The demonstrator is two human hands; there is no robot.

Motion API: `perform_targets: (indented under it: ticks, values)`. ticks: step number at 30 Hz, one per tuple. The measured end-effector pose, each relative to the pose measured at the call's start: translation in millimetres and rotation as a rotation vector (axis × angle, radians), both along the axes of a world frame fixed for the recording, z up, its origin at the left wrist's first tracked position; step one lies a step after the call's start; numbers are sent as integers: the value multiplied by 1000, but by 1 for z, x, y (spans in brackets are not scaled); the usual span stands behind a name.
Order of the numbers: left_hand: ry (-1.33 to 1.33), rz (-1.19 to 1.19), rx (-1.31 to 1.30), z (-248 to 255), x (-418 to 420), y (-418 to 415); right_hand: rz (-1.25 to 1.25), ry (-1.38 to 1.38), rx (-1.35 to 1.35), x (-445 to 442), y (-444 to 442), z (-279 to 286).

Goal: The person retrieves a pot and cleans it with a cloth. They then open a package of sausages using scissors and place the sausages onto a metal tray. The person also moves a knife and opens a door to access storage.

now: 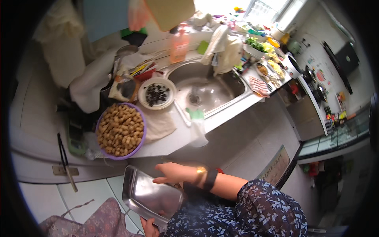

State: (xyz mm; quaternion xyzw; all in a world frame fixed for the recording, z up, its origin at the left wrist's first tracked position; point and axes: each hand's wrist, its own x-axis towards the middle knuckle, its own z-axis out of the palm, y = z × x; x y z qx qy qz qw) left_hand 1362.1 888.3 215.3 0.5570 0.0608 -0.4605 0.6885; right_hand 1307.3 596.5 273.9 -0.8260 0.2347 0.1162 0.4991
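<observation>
A rectangular stainless steel tray [154,192] is held tilted low in front of me. My left hand [149,226] grips its near rim, thumb on the edge. Over the far side of the tray reaches my right hand [171,172], fingers partly spread and apparently empty; a gold bracelet and a black band are on that wrist. Beyond the hands, a purple basket [143,137] full of unshelled peanuts stands at the counter's corner. Behind it is a white bowl [142,102] with dark pieces in liquid, next to the steel sink [219,94].
A plastic bag [197,133] hangs over the counter edge [160,152]. Cloths [226,56] drape over the faucet. Right of the sink, a tray of sliced meat [259,86] and other food stands by a pot [291,64]. Patterned fabric [103,217] hangs at lower left.
</observation>
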Motion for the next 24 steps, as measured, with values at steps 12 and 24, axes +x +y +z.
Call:
perform_targets:
  ticks: [12, 24]
  values:
    - [-228, -701, -224, 56, -24, -217, -1135, -267, 484, -220, -107, 8]
    - [-110, -787, 13, 30, -141, -434, -2141, -685, 322, -434, -262, -77]
